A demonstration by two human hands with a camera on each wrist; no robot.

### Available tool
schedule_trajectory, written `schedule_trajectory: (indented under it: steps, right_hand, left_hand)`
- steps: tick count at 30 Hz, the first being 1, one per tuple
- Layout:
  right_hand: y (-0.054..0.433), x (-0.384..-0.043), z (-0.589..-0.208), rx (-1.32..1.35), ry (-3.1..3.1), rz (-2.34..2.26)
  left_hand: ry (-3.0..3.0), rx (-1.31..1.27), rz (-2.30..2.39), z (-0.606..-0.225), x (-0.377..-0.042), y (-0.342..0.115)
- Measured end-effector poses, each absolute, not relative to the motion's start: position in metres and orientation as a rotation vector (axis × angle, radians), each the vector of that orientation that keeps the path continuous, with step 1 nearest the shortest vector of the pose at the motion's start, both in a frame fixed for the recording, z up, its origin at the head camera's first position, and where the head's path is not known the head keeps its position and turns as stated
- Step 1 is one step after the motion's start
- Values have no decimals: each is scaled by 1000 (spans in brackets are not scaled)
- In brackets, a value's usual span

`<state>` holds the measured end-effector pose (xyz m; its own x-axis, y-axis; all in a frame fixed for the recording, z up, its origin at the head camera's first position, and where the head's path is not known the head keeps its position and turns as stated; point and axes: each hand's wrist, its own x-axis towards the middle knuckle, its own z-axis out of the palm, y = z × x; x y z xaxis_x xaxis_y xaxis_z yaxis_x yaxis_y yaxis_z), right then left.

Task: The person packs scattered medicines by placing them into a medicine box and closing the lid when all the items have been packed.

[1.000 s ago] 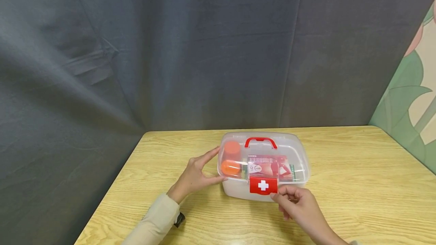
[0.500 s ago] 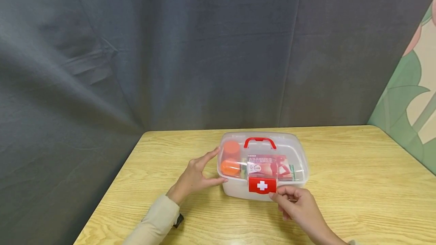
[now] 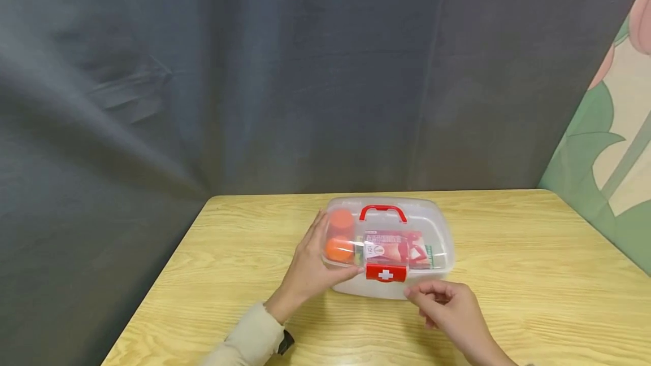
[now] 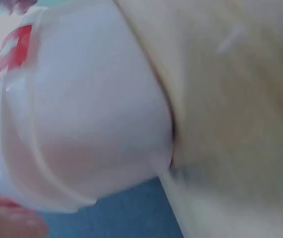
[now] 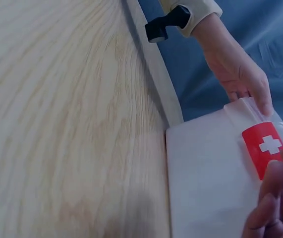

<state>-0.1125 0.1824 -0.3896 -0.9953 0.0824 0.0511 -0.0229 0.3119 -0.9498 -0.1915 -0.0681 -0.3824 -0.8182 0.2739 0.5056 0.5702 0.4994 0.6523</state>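
Note:
A clear plastic first-aid box [image 3: 432, 230] sits on the table with its lid down. Its red latch [image 3: 378, 271] bears a white cross and sticks outward at the front. My left hand [image 3: 310, 267] grips the box's left end, thumb along the front rim near the latch and fingers along the side. Just off the latch's lower right corner, my right hand [image 3: 447, 309] has loosely curled fingers and nothing between them. Through the lid show an orange-capped bottle [image 3: 339, 249], another orange cap [image 3: 342, 220] and a pink printed carton [image 3: 389, 247].
The red carry handle [image 3: 383, 208] lies on top of the lid. Light wood table [image 3: 513, 275] surrounds the box. Grey cloth [image 3: 325, 78] hangs behind and to the left, and a painted floral panel [image 3: 605, 185] stands at the right.
The left hand has slid further onto the box, its thumb now nearer the latch. The latch has swung outward, and the right fingertips now stand off its edge.

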Motion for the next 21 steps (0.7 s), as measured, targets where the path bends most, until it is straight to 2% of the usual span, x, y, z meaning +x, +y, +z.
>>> schedule_trajectory:
  steps: [10,21]
  right_hand:
    - [191,-120,-389,370,-2128,1031]
    - [199,-151,-390,467,-2355,839]
  left_hand:
    - [-2450,-535,-1173,-397,-187,-55]
    - [-2388,-587,-1110,-396,-193,-52]
